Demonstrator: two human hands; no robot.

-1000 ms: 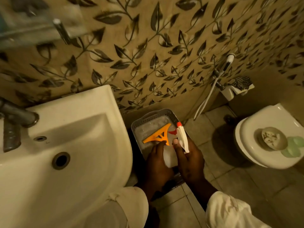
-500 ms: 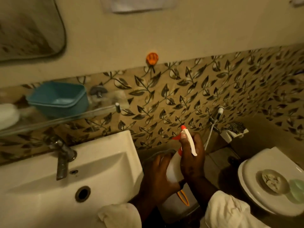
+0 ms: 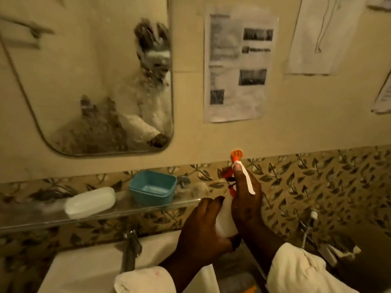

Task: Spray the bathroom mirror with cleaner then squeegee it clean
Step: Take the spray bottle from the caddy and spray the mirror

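The bathroom mirror point(image 3: 95, 81) hangs on the wall at upper left, its lower part smeared and spotted. A white spray bottle point(image 3: 225, 220) with an orange trigger head is held upright below and right of it, in front of the leaf-patterned tiles. My right hand point(image 3: 246, 199) grips the bottle's neck, thumb up along the white trigger lever. My left hand point(image 3: 203, 231) cups the bottle's body from the left. A sliver of the orange squeegee point(image 3: 250, 289) shows at the bottom edge, low in the grey basket.
A glass shelf point(image 3: 127, 210) under the mirror carries a white soap case point(image 3: 90, 203) and a teal tub point(image 3: 153, 190). Below are the tap point(image 3: 131, 248) and white sink point(image 3: 84, 269). Papers point(image 3: 237, 66) are taped to the wall; an orange hook point(image 3: 236, 154) sits behind the nozzle.
The view has tilted up from the floor basket to the mirror. Both hands have lifted the spray bottle from the basket to shelf height; the squeegee stayed in the basket.
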